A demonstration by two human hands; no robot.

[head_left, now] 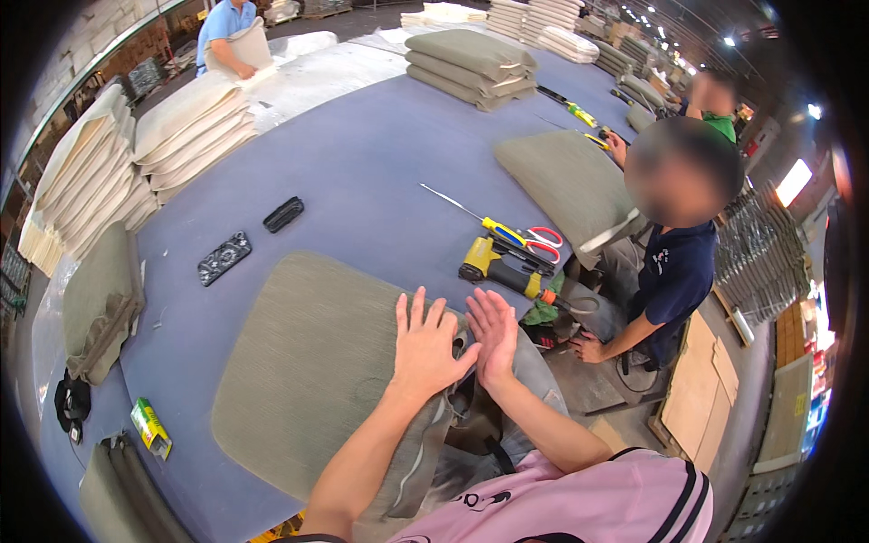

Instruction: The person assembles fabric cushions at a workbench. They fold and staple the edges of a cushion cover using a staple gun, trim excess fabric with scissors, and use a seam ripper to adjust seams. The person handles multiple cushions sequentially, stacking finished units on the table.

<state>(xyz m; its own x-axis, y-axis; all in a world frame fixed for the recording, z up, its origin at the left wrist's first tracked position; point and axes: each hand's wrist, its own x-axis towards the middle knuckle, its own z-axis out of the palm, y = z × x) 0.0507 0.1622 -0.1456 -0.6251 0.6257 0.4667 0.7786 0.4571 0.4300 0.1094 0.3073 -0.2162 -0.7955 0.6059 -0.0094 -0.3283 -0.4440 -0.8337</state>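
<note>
A grey-green fabric cushion [299, 362] lies on the blue table in front of me, its loose cloth edge hanging toward my lap. My left hand [427, 348] rests on the cushion's right side, fingers spread. Beside it, at the cushion's right edge, my right hand [493, 337] is raised with the palm turned left and the fingers stretched out. Neither holds anything I can see. Just beyond my right hand lie a yellow and black staple gun [493, 267] with a hose, red-handled scissors [545, 242] and a screwdriver [498, 228] with a yellow and blue handle.
A phone [224, 259] and a black case [283, 214] lie left of centre. Cushions [104, 303] and a small yellow-green box [151, 428] line the left side. A co-worker [674, 262] sits at the right by another cushion [566, 185]. Folded covers [471, 63] are stacked at the back.
</note>
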